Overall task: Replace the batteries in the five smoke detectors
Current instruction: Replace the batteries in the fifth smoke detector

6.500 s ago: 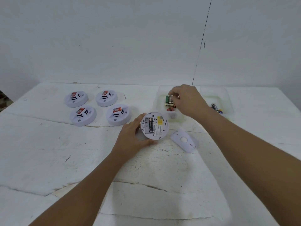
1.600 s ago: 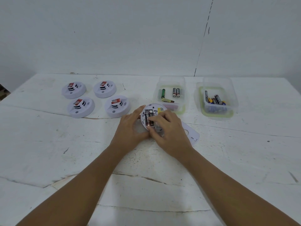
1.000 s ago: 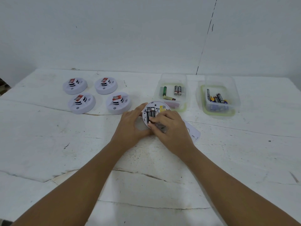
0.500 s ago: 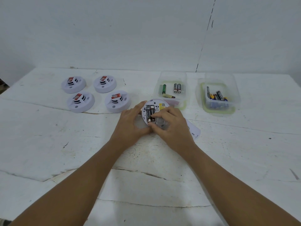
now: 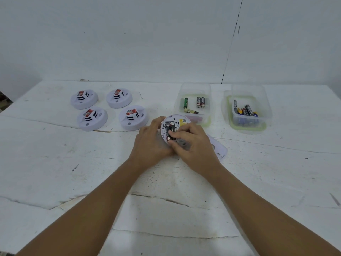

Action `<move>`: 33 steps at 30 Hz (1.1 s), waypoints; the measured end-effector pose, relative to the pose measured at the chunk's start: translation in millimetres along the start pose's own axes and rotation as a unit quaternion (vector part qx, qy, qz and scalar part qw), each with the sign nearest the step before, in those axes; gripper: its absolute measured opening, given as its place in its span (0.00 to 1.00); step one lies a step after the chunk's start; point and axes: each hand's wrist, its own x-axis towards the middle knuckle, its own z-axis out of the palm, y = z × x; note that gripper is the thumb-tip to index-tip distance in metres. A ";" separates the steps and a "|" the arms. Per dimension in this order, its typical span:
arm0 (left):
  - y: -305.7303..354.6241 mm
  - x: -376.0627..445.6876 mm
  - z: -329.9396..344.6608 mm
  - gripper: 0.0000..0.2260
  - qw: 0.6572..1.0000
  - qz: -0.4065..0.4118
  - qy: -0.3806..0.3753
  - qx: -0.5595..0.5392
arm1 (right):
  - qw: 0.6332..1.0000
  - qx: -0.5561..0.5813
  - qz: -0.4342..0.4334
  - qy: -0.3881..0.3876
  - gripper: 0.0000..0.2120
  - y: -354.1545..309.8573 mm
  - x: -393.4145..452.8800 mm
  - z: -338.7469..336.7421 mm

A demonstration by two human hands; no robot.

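1. The open smoke detector (image 5: 181, 122), lying face down on the white table (image 5: 55, 163), is taken as the landmark. Its left rim is gripped by the left hand (image 5: 150, 143), whose thumb and fingers are curled round the edge.
2. The right hand (image 5: 193, 145) is laid over the detector's near right part. Its fingers are curled, and the fingertips (image 5: 172, 134) are pressed onto the two batteries (image 5: 170, 131) seated side by side in the compartment.
3. A yellow label (image 5: 183, 121) is seen on the detector's exposed back, just right of the batteries.
4. The detached white cover (image 5: 217, 149) is lying flat on the table just right of the detector, partly hidden under the right hand.
5. Just beyond the detector, a clear container (image 5: 193, 89) is placed. A green battery (image 5: 185, 103), a pair of black batteries (image 5: 200, 102) and a yellowish battery (image 5: 191, 111) are held in it.
6. Further right of the detector, a second clear container (image 5: 248, 91) with a green rim is set, holding a heap of mixed batteries (image 5: 246, 110).
7. Left of the detector, four closed smoke detectors (image 5: 132, 118) are arranged in two rows, face up, each with a red sticker on top. The nearest one lies close beside the left hand.
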 end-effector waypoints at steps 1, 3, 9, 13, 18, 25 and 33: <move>1.1 1.7 0.7 0.39 1.000 -0.013 -0.001 0.005 | 1.000 -0.001 -0.004 -0.002 0.11 -0.1 -0.1 0.1; 2.0 4.6 3.9 0.40 1.000 -0.016 -0.007 -0.006 | 1.000 0.000 -0.011 -0.003 0.11 -0.7 0.1 0.0; 3.8 8.6 10.1 0.34 0.999 0.048 0.012 0.001 | 1.000 0.008 -0.005 -0.002 0.09 0.3 1.3 -0.4; 3.6 7.1 9.1 0.36 0.999 0.042 0.020 -0.002 | 1.000 0.007 0.005 -0.006 0.10 0.8 2.0 -1.2; 1.9 4.7 9.2 0.38 0.998 0.042 0.029 -0.025 | 0.999 0.026 0.022 -0.008 0.11 0.2 3.4 -3.3; 4.6 2.8 9.2 0.37 0.998 0.041 0.038 -0.026 | 0.999 0.039 0.028 0.001 0.11 1.4 4.9 -1.7; 5.3 1.9 8.0 0.36 0.997 0.047 0.038 -0.037 | 1.000 0.030 0.006 -0.002 0.09 3.0 5.4 0.9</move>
